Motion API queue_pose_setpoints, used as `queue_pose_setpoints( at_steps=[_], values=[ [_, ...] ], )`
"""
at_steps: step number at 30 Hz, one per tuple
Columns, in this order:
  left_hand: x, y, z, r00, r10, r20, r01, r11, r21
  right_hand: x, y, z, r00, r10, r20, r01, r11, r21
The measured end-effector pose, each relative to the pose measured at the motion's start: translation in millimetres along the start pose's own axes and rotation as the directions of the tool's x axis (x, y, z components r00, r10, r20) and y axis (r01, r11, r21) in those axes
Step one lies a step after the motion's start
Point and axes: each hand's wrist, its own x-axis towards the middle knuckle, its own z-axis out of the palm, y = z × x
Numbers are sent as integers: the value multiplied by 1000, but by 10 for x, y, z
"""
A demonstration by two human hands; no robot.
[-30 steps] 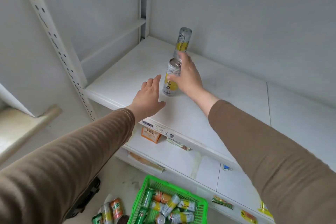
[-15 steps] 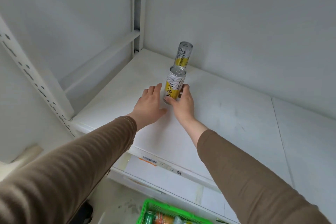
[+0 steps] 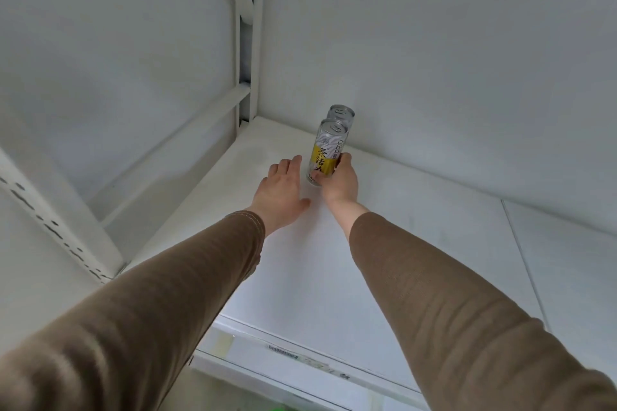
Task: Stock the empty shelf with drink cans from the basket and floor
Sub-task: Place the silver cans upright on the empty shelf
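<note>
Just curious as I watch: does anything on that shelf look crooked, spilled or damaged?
Nothing stands out. Two yellow-and-silver cans stand upright in a row near the back wall: the front can, held low by the right hand, and the rear can. The left hand lies flat beside them.

Two silver-and-yellow drink cans, front can [image 3: 326,153] upright just before rear can [image 3: 341,115], on white shelf [image 3: 400,243] near back corner

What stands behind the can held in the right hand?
A second can stands behind the held can, near the back wall. Only its top shows; the rest is covered.
</note>
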Motion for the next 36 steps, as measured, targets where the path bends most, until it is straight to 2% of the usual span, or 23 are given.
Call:
queue_pose_setpoints(
  at_steps=[14,20,26,32,36],
  values=[
    [-217,-77,-18,999,2,32,-2,1000,-1,-199,-11,-174,998,46,33,-46,999,-18],
    [-651,39,-60,1000,4,12,-4,1000,22,-904,156,-490,981,-151,125,178,953,-245],
    [-1520,325,30,996,32,-83,-26,997,76,-1799,466,-831,935,-316,160,352,877,-327],
    [-2771,630,275,981,85,-172,-60,988,144,-2872,962,-1176,809,-557,187,584,725,-366],
    [-3448,668,553,975,136,-174,-105,978,178,-3459,1348,-1320,724,-646,244,688,644,-335]
  ],
)
